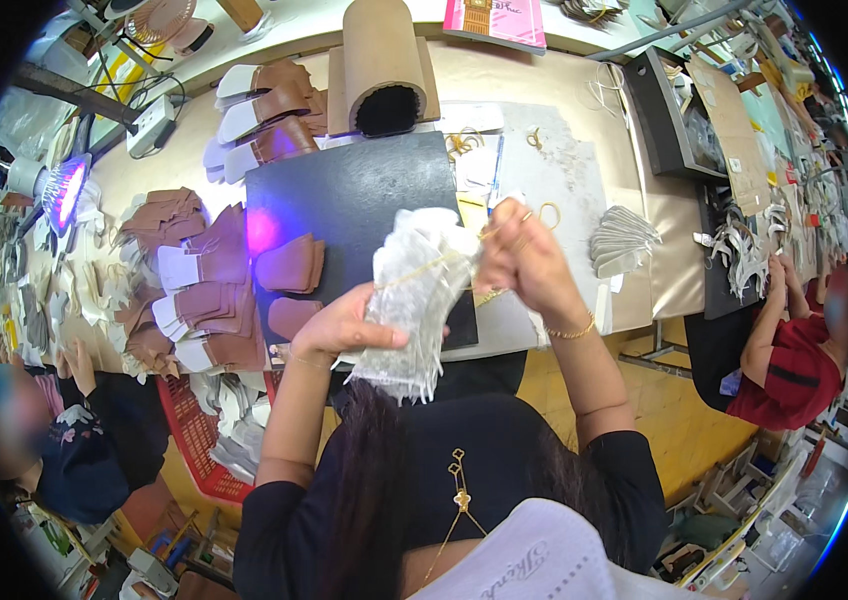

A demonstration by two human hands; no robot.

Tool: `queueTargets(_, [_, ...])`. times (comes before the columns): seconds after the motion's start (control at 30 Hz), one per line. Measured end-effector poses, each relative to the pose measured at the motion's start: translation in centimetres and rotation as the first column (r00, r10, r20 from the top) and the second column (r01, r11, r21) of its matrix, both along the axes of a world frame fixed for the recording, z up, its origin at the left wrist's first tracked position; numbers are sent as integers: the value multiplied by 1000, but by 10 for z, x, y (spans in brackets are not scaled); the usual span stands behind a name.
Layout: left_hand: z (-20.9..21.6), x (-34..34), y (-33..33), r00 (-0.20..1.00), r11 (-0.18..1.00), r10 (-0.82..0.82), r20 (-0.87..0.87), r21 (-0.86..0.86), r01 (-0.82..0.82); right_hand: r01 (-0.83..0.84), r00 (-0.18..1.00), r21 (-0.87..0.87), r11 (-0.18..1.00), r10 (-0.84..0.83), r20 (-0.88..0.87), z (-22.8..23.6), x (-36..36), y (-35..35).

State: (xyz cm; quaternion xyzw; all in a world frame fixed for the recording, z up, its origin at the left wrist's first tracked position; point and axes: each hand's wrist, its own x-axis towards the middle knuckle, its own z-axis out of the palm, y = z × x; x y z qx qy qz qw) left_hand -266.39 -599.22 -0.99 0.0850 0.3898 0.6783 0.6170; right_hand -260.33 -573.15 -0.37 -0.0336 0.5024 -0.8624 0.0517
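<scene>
Pale cloth (534,555) lowermost | left hand (344,325) grips stack (406,305), thumb on top, other fingers hidden | right hand (526,258), fingers pinched on yellow band (422,268), right of stack

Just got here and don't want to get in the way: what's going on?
A person's left hand holds a bundle of whitish pieces, thumb across its front. The right hand pinches a yellow band, which runs across the bundle. The bundle is held up at the near side of a black board. Small stacks of brown pieces lie on the board's left part.
</scene>
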Motion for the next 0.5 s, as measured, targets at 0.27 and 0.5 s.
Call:
queueTargets(0.27, [-33,9,18,992,1000,6,-125,-23,-9,473,710,881,33,-606,-359,-49,-56,84])
queueTargets(0.5, [-31,12,22,926,925,374,49,-100,-368,401,810,887,-229,-364,-460,-36,-30,69])
